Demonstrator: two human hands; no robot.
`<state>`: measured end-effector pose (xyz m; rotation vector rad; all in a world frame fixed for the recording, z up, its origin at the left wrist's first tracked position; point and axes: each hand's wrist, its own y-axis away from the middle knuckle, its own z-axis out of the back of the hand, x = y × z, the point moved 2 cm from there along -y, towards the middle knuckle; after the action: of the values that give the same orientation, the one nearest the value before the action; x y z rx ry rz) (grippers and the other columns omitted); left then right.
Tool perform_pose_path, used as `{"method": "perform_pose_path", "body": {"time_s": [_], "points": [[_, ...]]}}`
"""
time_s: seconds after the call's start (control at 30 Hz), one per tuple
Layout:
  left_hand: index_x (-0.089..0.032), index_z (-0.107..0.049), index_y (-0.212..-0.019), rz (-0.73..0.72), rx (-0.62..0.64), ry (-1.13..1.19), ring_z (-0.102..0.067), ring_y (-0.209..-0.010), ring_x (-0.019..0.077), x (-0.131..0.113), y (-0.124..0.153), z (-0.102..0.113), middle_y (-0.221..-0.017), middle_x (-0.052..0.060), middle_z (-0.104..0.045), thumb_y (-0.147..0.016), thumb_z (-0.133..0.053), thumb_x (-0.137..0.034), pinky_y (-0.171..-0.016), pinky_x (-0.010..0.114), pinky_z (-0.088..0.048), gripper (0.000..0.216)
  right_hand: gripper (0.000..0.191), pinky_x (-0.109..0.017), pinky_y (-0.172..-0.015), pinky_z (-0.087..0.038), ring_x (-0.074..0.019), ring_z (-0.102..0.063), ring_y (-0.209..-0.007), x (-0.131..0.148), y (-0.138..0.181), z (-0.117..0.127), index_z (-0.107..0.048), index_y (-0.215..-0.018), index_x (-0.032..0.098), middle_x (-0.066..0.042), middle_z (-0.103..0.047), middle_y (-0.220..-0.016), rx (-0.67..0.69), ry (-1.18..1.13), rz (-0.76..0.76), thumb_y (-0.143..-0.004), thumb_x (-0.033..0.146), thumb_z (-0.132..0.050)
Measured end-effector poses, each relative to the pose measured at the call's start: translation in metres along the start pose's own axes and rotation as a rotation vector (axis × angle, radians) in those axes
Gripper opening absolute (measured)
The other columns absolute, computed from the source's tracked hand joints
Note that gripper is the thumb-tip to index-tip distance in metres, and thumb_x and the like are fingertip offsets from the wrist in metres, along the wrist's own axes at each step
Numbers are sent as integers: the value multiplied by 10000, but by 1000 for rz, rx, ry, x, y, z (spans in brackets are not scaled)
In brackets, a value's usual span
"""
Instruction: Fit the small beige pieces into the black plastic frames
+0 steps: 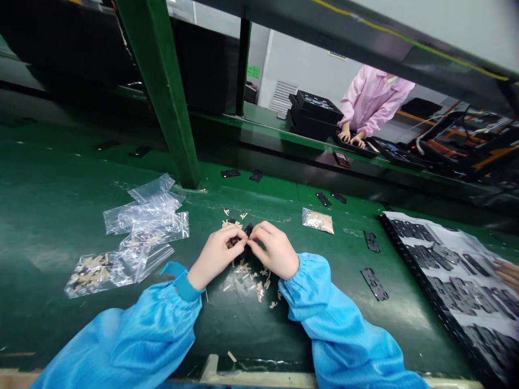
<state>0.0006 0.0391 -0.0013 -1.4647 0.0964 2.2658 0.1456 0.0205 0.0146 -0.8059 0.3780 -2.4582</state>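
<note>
- Head view, hands: left hand (217, 254) and right hand (273, 249) meet fingertip to fingertip over the middle of the green belt (60, 205). Both are closed in a narrow pinch, thumbs against forefingers.
- Head view, held item: small dark part (244, 231), pinched between the two sets of fingertips. It sits at the join of the hands, so neither hand is nearer. It is mostly covered, and its long axis cannot be told. It looks black, hard and matt.
- Head view, beneath the hands: beige slips (251, 275), thin, flat and paper-like, scattered loose on the belt just below and beyond the fingers.
- Head view, to the left: clear plastic bags (150, 216), crinkled and glossy and overlapping one another. The nearest bag (91, 273) holds more beige pieces.
- Head view, to the right: small sealed pouch (318, 220) with pale contents, near the right hand. Beyond it, flat black plates (373, 283) lie singly on the belt, well apart from the hands.
- Head view, far right: dark tray (389, 227) of black parts set in rows on a pale sheet. Another person's hand (508, 273) is at its edge.
- Head view, background: green post (162, 92), painted and upright. A co-worker in a pink coat (373, 97) stands at a further bench.
</note>
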Motion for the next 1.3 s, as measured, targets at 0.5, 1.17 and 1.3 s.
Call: {"method": "perform_pose_path", "body": {"time_s": [0.5, 1.17, 1.3], "points": [[-173, -552, -669, -20, -82, -1, -482, -679, 130, -1, 3, 4, -692, -10, -491, -768, -478, -176, -614, 240, -357, 123, 152, -251, -616, -398, -137, -481, -641, 5, 1, 12, -485, -623, 186, -19, -526, -661, -88, 150, -30, -763, 143, -441], [-172, -565, -687, -152, -41, -50, -507, -729, 145, -13, 5, 6, -722, 8, -532, -784, -465, -162, -682, 262, -389, 139, 121, -239, -615, -453, -116, -519, -657, 0, -3, 15, -565, -697, 175, -18, -547, -718, -42, -313, -51, -807, 161, -517], [-169, -556, -678, -153, -45, -42, -500, -708, 139, -14, 5, 6, -702, 2, -517, -783, -466, -158, -665, 257, -384, 138, 81, -245, -622, -459, -122, -528, -671, 0, -2, 13, -580, -723, 167, -27, -559, -738, -33, -299, -49, -797, 193, -561]]}}
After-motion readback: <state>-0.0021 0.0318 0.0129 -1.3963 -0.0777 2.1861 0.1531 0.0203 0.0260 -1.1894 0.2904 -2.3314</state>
